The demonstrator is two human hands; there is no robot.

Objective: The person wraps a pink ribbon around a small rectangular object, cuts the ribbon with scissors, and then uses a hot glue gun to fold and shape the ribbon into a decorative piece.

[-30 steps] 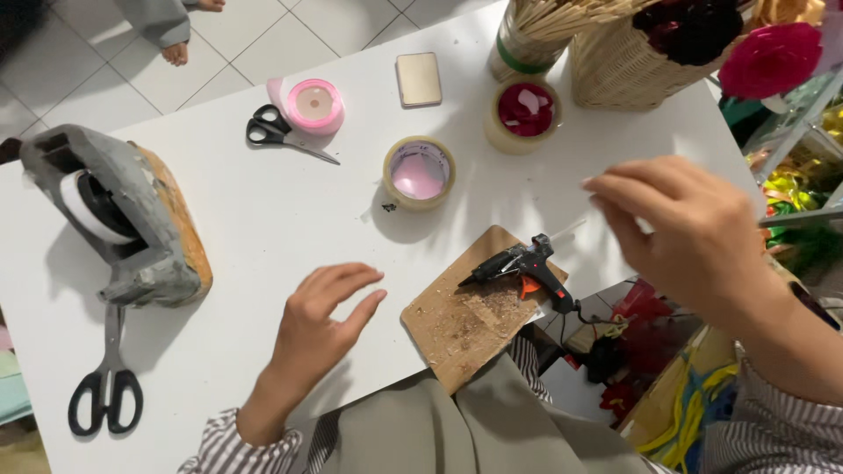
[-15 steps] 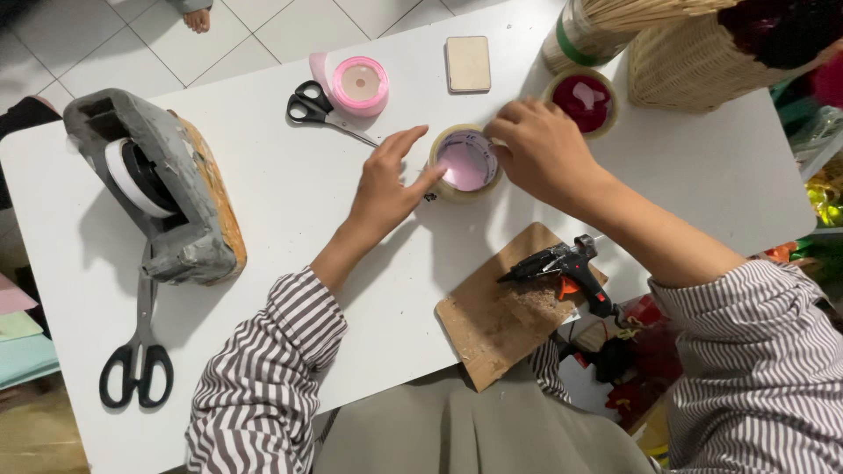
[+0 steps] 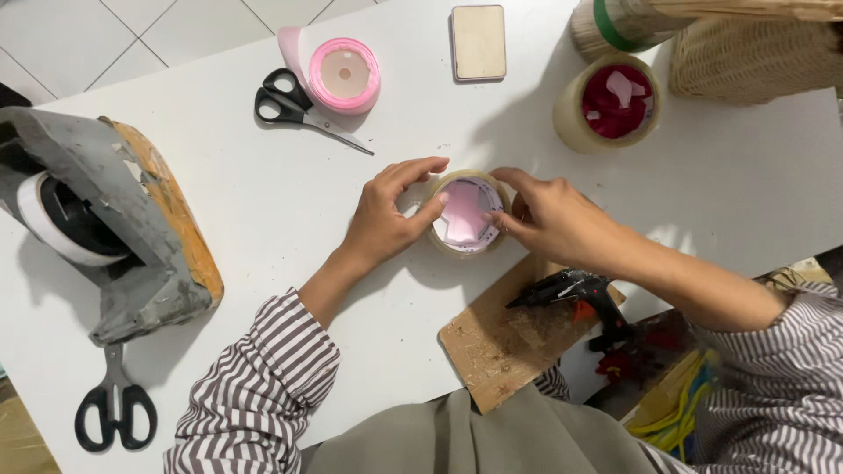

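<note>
While the tape roll (image 3: pixel 465 213) at mid-table is clasped at its rim by the left hand (image 3: pixel 386 215) and right hand (image 3: pixel 553 219), it is judged light, stiff, best gripped by its sides.

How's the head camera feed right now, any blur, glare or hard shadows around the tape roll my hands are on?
Head view: sharp, no motion blur on the left hand or right hand. The clear tape roll with pink paper scraps inside is evenly lit, without glare. Soft shadows fall on the white table beside both hands and by the grey tape dispenser. The bottom right corner under the table edge is dark.
</note>
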